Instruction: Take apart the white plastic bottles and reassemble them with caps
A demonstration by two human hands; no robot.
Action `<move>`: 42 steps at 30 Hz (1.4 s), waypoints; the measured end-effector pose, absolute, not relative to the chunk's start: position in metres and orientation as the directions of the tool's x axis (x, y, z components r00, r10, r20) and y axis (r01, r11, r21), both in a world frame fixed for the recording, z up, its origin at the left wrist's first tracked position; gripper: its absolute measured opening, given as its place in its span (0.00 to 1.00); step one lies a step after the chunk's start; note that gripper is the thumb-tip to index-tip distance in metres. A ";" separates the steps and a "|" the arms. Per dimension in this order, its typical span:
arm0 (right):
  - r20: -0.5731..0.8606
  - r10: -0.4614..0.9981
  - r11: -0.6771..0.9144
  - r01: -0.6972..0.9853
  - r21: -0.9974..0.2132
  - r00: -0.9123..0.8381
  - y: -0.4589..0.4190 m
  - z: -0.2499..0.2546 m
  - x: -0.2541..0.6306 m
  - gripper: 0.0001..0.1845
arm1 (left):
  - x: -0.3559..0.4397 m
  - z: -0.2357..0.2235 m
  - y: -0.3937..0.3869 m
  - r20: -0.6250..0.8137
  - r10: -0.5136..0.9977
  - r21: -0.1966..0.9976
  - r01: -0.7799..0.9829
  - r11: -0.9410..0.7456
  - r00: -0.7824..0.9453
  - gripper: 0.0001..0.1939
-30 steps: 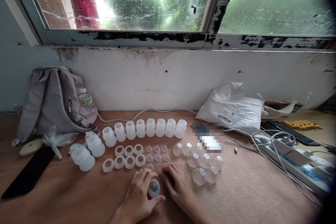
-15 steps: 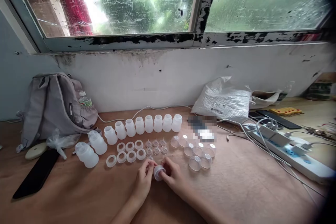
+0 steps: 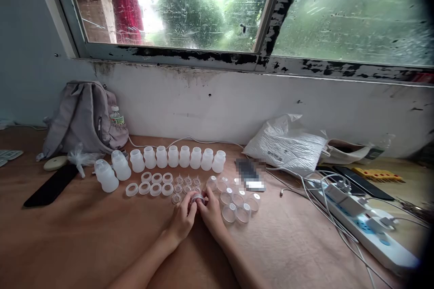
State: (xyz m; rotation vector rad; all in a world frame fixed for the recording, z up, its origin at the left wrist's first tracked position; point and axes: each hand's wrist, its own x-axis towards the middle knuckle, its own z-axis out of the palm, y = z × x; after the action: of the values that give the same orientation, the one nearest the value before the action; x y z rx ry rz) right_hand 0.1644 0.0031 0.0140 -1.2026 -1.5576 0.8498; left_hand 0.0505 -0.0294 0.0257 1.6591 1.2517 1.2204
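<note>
My left hand (image 3: pixel 183 220) and my right hand (image 3: pixel 210 213) meet over the brown table, fingers pinched together round a small translucent ring piece (image 3: pixel 197 198). Just beyond them lie white plastic rings (image 3: pixel 152 186) in two rows, small clear nipples (image 3: pixel 186 184) and clear dome caps (image 3: pixel 237 207) to the right. A row of white bottles (image 3: pixel 179 157) stands behind, with two capped bottles (image 3: pixel 111 172) at the left end.
A grey backpack (image 3: pixel 81 119) with a water bottle leans on the wall at left, with a black phone (image 3: pixel 50 185) in front. A white plastic bag (image 3: pixel 288 146), a power strip (image 3: pixel 366 230) with cables and another phone (image 3: pixel 362 180) lie at right.
Both hands moved forward and closer to the rows of parts, still holding the small piece between them. The view shifted right and pulled back.
</note>
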 end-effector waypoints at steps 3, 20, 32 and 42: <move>0.263 0.962 0.272 0.301 -0.914 -0.072 0.007 0.011 0.166 0.07 | 0.053 0.025 -0.030 0.290 0.953 0.891 0.341 -0.301 0.084 0.16; 0.287 0.954 0.300 0.375 -0.877 -0.091 -0.002 0.018 0.150 0.07 | 0.026 0.030 -0.037 0.345 0.909 0.704 0.576 -0.415 0.232 0.23; 0.333 0.943 0.322 0.351 -0.879 -0.031 -0.008 0.019 0.145 0.08 | 0.027 0.034 -0.034 0.353 0.925 0.823 0.423 -0.379 0.142 0.13; 0.266 0.938 0.309 0.194 -0.931 -0.221 -0.023 0.040 0.145 0.15 | 0.016 0.036 -0.021 0.038 0.990 0.998 -0.061 -0.030 0.133 0.12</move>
State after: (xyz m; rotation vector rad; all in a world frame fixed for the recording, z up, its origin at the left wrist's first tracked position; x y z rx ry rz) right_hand 0.1446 -0.0225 0.0404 -1.0456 -1.6442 1.0019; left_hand 0.0162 -0.0212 0.0362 1.2509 1.0507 1.1612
